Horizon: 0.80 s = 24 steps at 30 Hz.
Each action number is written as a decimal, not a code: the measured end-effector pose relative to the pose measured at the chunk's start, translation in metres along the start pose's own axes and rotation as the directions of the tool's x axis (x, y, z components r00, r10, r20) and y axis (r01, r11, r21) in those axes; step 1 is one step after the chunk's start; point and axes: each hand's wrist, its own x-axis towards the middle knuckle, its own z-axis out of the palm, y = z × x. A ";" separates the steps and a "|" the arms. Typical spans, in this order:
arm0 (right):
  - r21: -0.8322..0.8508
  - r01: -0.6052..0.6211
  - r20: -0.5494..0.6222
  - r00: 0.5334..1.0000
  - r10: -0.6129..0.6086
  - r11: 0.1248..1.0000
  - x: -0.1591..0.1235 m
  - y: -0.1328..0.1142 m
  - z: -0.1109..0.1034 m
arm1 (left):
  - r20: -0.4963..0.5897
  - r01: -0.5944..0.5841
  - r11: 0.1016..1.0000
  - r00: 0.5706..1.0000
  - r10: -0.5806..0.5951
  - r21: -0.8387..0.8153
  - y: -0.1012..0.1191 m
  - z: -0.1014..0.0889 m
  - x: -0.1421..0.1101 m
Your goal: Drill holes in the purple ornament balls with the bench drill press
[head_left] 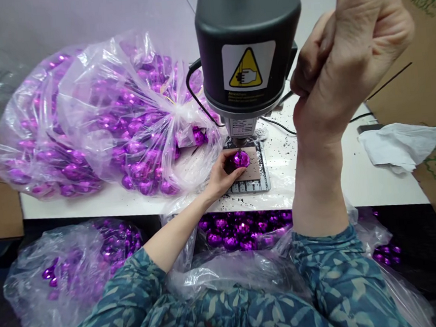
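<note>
My left hand (222, 172) pinches a shiny purple faceted ball (241, 159) between thumb and fingers. The ball rests on a cardboard-coloured pad (253, 168) over the grey slotted base (264, 182) of a black drill press (248, 28). Right above the ball is the drill's chuck, and whether the bit touches it I cannot tell. Raised at the machine's right side, my right hand (346, 55) is closed around the drill press lever (287, 96). Most of that lever is hidden by my fingers.
Large clear bags (95, 118) of purple balls fill the table's left. Below the front edge, more purple balls (242, 228) lie in an open plastic bag. Dark shavings are scattered round the base. White cloth or paper (403, 142) and a cardboard box (429, 99) are at right.
</note>
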 end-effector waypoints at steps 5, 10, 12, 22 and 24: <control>-0.038 0.150 0.035 0.988 -0.149 0.988 -0.024 -0.010 -0.008 | -0.008 -0.035 0.999 0.999 0.035 -0.031 -0.007 0.001 0.000; -0.212 0.144 -0.035 0.987 -0.155 0.967 -0.051 -0.026 -0.012 | -0.011 -0.056 0.998 0.998 0.056 -0.030 -0.008 0.001 0.001; -0.194 0.173 -0.013 0.984 -0.179 0.966 -0.056 -0.025 -0.016 | -0.010 -0.057 0.998 0.998 0.057 -0.026 -0.008 0.001 0.001; -0.071 0.399 0.058 0.917 -0.396 0.914 -0.065 -0.001 -0.034 | -0.008 -0.050 0.998 0.999 0.050 -0.043 -0.006 0.001 0.000; -0.069 0.412 0.073 0.910 -0.407 0.909 -0.067 0.001 -0.036 | -0.010 -0.051 0.998 0.999 0.050 -0.036 -0.006 0.000 0.000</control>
